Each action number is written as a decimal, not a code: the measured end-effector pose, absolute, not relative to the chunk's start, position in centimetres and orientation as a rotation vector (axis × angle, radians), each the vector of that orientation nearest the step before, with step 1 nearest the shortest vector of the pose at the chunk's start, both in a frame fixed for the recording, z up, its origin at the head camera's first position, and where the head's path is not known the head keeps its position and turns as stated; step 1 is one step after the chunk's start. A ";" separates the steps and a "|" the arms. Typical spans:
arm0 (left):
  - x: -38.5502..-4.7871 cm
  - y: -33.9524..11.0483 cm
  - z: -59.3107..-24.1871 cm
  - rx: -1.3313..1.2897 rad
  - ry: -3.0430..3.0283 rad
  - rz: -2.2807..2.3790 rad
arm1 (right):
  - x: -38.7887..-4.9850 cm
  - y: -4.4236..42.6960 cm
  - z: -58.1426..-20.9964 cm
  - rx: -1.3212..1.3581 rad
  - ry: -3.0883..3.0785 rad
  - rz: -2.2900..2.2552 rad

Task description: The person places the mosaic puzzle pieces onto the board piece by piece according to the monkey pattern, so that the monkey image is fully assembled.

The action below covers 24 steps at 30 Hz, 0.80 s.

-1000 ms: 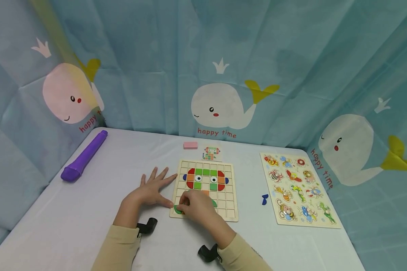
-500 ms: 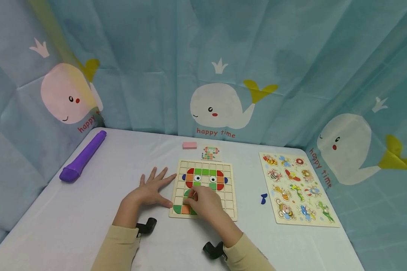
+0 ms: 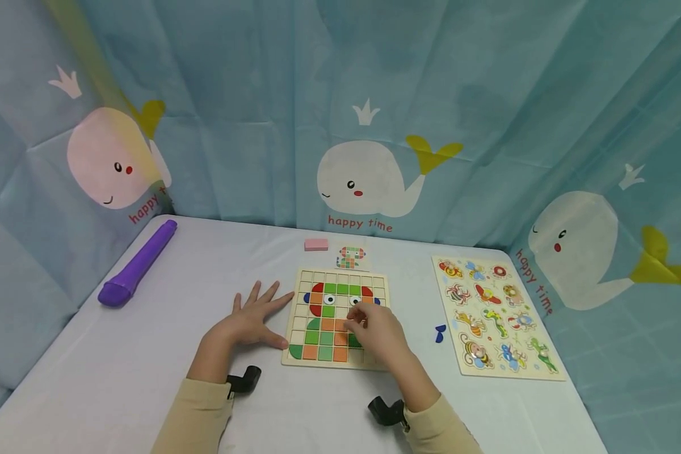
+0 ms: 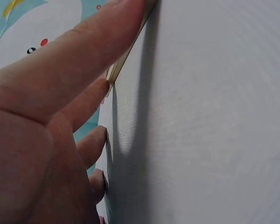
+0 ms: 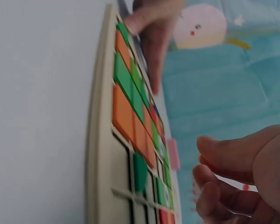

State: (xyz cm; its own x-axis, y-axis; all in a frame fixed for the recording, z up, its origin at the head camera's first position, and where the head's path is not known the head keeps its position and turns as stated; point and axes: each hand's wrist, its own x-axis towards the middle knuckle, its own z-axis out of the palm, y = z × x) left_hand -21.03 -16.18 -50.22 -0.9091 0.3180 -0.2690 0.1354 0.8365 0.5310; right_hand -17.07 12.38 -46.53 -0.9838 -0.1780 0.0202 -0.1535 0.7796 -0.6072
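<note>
A wooden grid board (image 3: 377, 281) lies on the white table, bearing red, orange, green and blue tiles with two eye tiles (image 3: 330, 299). My left hand (image 3: 250, 321) lies with fingers spread, its thumb and index fingertips touching the board's left edge. Above the right half of the board hovers my right hand (image 3: 379, 329), fingers loosely bent. In the right wrist view, its thumb and fingertips (image 5: 206, 142) are apart from the board, and no tile shows between them. A dark green tile (image 5: 139, 171) sits near them on the grid. The hand hides part of the right-side tiles in the head view.
Behind the board are a pattern card (image 3: 350, 257) and a pink block (image 3: 316, 244). Two small blue pieces (image 3: 440, 333) lie right of it, beside an insect-and-animal puzzle board (image 3: 507, 369). A purple microphone-shaped object (image 3: 139, 263) lies at left. A whale-print curtain (image 3: 250, 164) encloses the table.
My right hand has moved rightward across the board from its lower left corner, uncovering the orange and green tiles of the lower rows. My left hand has stayed at the left edge.
</note>
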 end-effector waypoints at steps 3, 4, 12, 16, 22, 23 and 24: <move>-21.1 -16.3 -50.3 0.342 2.667 0.731 | -17.1 13.5 -46.2 -0.211 2.946 -1.006; -21.1 -16.3 -50.3 0.348 2.666 0.732 | -17.2 13.8 -46.1 -0.188 2.948 -1.009; -21.0 -16.2 -50.1 0.342 2.663 0.720 | -17.1 16.4 -46.0 -0.060 2.971 -1.045; -21.0 -16.3 -49.9 0.344 2.673 0.716 | -17.0 18.0 -46.6 0.010 2.986 -1.051; -21.0 -16.3 -49.9 0.350 2.672 0.711 | -16.8 21.0 -47.4 0.085 3.027 -1.025; -21.0 -16.2 -49.9 0.347 2.672 0.713 | -16.7 21.4 -47.4 0.099 3.029 -1.026; -20.9 -16.2 -49.9 0.345 2.671 0.716 | -16.7 21.9 -47.5 0.115 3.031 -1.026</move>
State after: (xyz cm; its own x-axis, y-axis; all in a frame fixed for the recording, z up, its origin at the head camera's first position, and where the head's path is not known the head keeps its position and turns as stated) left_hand -20.95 -16.24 -49.94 -0.9081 0.3189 -0.2714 0.1406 0.8426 0.5199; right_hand -16.69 21.92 -47.51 -0.9956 0.0873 0.0345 0.0484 0.7924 -0.6081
